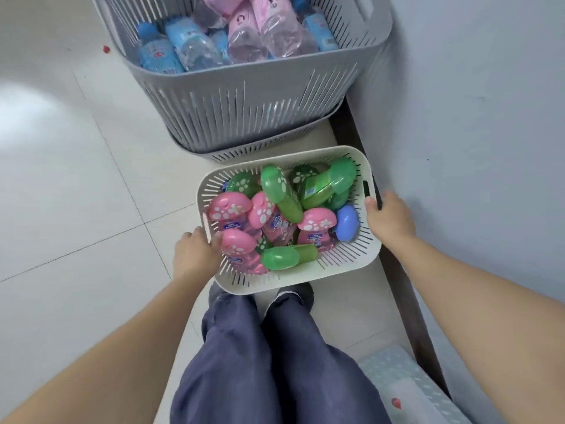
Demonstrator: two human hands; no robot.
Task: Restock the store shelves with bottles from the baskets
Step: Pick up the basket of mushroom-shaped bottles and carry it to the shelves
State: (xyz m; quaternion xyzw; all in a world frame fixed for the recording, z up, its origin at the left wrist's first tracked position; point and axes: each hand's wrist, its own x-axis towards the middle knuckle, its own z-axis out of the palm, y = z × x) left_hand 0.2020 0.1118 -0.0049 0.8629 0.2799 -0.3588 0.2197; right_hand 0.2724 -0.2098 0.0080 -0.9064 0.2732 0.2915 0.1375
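Observation:
A small cream basket (345, 255) sits low in front of my legs. It holds several pink bottles (230, 209), green bottles (276, 191) and one blue bottle (347, 223), all with paw-print caps. My left hand (195, 250) grips the basket's left handle, fingers curled over the rim. My right hand (389, 220) grips its right handle slot. Beyond it stands a large grey basket (244, 96) filled with blue water bottles (159, 55) and pink water bottles (263, 29).
A pale wall or shelf side (474, 133) runs along the right, with a dark strip (363, 154) at its foot. White floor tiles (76, 179) spread to the left. A light blue patterned object (406, 384) lies at the lower right.

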